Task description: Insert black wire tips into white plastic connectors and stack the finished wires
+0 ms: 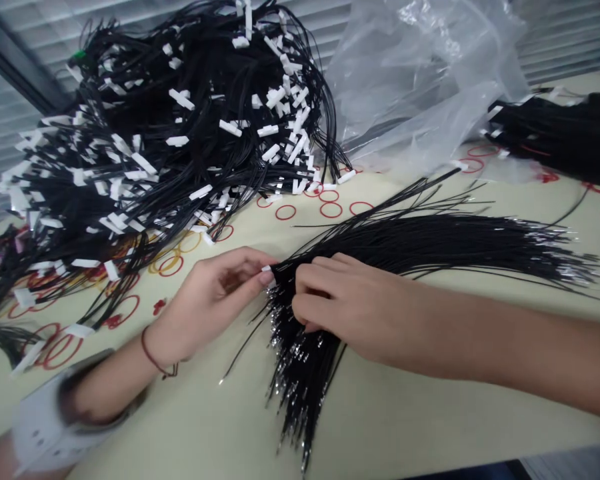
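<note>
A thick bundle of black wires [430, 243] with bare metal tips lies across the middle of the table, its near part bent down toward me. My left hand [230, 287] is at the bundle's left side, thumb and fingers pinched on a small white connector [267, 269]. Over the bundle, my right hand [335, 293] is closed with its fingers curled among the wires; its fingertips are partly hidden. Beside my left hand, one stray wire [237, 360] sticks out toward the lower left.
A large heap of black cables with white connectors [180, 100] rises at the back left. Red rubber bands [331, 210] are scattered on the table [190, 427]. Behind stands a clear plastic bag [420, 87]; more black cables [565, 133] lie at the right.
</note>
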{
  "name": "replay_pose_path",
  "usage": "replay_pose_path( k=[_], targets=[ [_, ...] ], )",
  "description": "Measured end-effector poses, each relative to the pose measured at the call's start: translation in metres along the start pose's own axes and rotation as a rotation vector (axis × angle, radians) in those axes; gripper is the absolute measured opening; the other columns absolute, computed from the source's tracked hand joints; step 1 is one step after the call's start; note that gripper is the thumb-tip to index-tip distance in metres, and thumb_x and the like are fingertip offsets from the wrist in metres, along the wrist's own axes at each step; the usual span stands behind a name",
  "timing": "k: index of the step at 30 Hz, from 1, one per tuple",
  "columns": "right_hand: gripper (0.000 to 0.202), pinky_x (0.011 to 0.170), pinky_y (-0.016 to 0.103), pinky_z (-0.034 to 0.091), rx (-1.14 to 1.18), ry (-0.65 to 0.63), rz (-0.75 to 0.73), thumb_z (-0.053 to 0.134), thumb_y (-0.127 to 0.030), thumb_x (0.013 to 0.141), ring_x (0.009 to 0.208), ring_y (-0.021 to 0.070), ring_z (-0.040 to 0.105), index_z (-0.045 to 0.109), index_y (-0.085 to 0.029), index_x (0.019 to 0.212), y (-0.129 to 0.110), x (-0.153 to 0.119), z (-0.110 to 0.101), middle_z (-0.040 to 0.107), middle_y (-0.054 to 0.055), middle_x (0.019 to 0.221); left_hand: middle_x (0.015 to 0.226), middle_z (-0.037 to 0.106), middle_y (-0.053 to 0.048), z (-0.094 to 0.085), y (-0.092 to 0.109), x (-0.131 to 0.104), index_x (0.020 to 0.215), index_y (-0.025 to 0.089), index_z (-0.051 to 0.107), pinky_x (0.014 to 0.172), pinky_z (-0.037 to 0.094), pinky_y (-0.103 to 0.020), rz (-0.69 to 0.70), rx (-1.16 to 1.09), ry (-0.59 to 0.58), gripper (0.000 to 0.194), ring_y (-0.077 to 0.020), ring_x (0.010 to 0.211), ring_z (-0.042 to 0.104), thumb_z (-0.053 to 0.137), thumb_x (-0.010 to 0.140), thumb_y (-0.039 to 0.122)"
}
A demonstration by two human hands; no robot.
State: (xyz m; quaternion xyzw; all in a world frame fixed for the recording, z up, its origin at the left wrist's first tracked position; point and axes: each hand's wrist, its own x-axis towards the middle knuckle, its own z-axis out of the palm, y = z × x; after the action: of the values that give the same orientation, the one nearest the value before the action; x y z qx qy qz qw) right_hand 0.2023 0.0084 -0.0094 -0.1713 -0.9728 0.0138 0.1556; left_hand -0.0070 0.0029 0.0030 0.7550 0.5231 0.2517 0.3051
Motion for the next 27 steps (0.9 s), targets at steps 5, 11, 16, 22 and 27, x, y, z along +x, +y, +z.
replay_pose_path(
  k=[5, 11, 16, 22, 27],
  targets=[
    [0.014, 0.068, 0.027, 0.033, 0.187, 0.049, 0.110, 0.042, -0.002, 0.079, 0.074, 0.0116, 0.043, 0.047, -0.016, 0.079, 0.002, 0.003, 0.001, 0.052, 0.000, 0.082, 0.080, 0.063, -0.001, -0.002, 0.000, 0.000, 0.099, 0.017, 0.057, 0.064, 0.047, -0.020, 0.005, -0.036, -0.056, 0.018, -0.0120, 0.073, 0.056, 0.049, 0.084, 0.023],
    [0.011, 0.073, 0.024, 0.035, 0.390, 0.141, 0.265, 0.045, -0.014, 0.084, 0.077, 0.0099, 0.047, 0.056, -0.015, 0.080, 0.003, 0.008, 0.002, 0.057, 0.000, 0.080, 0.088, 0.062, -0.003, 0.000, 0.002, -0.001, 0.090, 0.016, 0.060, 0.065, 0.050, -0.019, 0.046, 0.065, -0.021, 0.013, -0.0111, 0.069, 0.057, 0.055, 0.078, 0.020],
    [0.010, 0.066, 0.019, 0.035, 0.448, 0.217, 0.400, 0.049, -0.018, 0.082, 0.070, 0.0075, 0.047, 0.057, -0.015, 0.077, 0.003, 0.011, -0.001, 0.057, -0.002, 0.074, 0.084, 0.061, -0.003, -0.001, 0.001, -0.001, 0.096, 0.015, 0.058, 0.062, 0.047, -0.019, 0.007, 0.052, -0.040, 0.017, -0.0127, 0.073, 0.056, 0.049, 0.083, 0.022],
    [0.010, 0.055, 0.016, 0.032, 0.438, 0.338, 0.526, 0.051, -0.018, 0.081, 0.058, 0.0034, 0.044, 0.058, -0.015, 0.074, 0.004, 0.012, 0.000, 0.057, -0.005, 0.067, 0.077, 0.058, 0.001, 0.001, -0.002, 0.000, 0.100, 0.016, 0.056, 0.058, 0.042, -0.017, 0.036, -0.100, -0.010, 0.019, -0.0095, 0.068, 0.051, 0.048, 0.084, 0.023],
    [0.013, 0.054, 0.019, 0.031, 0.317, 0.368, 0.524, 0.049, -0.018, 0.081, 0.059, 0.0050, 0.044, 0.059, -0.015, 0.074, 0.001, 0.012, 0.002, 0.057, -0.003, 0.071, 0.077, 0.057, 0.001, 0.006, 0.002, -0.001, 0.102, 0.016, 0.057, 0.055, 0.040, -0.016, 0.029, -0.193, -0.035, 0.020, -0.0084, 0.066, 0.048, 0.048, 0.085, 0.021]
  ],
)
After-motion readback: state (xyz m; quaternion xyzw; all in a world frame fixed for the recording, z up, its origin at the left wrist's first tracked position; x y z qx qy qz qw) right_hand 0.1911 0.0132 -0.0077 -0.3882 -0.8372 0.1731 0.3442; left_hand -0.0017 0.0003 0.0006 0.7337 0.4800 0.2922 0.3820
